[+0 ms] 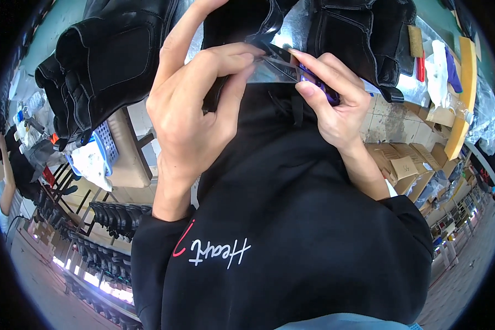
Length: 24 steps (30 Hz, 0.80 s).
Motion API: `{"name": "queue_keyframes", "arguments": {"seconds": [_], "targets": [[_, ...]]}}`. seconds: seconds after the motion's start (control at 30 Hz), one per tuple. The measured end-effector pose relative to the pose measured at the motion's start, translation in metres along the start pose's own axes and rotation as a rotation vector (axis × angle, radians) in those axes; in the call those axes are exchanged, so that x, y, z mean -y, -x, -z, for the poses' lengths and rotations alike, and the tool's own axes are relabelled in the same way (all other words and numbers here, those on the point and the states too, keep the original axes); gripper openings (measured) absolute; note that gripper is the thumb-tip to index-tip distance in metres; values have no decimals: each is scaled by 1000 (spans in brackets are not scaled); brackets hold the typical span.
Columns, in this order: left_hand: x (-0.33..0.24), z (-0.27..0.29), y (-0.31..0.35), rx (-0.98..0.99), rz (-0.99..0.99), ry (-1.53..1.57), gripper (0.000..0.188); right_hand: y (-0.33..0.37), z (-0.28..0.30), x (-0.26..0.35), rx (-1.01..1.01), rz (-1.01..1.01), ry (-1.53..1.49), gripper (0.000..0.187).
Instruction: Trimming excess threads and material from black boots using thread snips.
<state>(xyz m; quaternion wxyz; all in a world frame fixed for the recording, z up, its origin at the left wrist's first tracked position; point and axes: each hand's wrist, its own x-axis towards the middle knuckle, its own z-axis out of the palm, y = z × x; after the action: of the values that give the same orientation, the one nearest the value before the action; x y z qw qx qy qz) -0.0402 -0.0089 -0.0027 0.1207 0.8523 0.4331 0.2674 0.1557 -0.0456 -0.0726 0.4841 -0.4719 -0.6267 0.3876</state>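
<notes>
My left hand pinches the edge of a small black piece between thumb and forefinger, its other fingers spread. My right hand is closed around purple-handled scissors. Their slim metal blades point left, toward the fingertips of my left hand. The fingers partly hide the handle and the black piece. Right behind my hands lies a black leather boot upper. Another stitched black boot upper rests to the left, and a third to the right.
A metal worktop runs beneath the uppers. On the right are a red object, a yellow board and cardboard boxes. To the left stand a blue basket, a padded seat and racks of black footwear. Another person's arm shows far left.
</notes>
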Motion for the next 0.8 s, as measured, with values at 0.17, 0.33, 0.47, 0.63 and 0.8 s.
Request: {"name": "queue_keyframes", "arguments": {"seconds": [0.17,0.33,0.47,0.63,0.8], "targets": [[3,-1,0,2,-6,5,14,0,-1,-2,12,6,-29,37],[2,-2,3,10,-27,-29,14,-2,9,14,79,-86,-13,34],[-3,0,-2,40,-50,0,14,-1,20,37,115,-215,38,31],[-3,0,-3,36,-65,29,15,0,26,56,117,-319,117,29],[-2,-1,-2,28,-65,46,16,-9,32,72,175,-442,150,28]]}}
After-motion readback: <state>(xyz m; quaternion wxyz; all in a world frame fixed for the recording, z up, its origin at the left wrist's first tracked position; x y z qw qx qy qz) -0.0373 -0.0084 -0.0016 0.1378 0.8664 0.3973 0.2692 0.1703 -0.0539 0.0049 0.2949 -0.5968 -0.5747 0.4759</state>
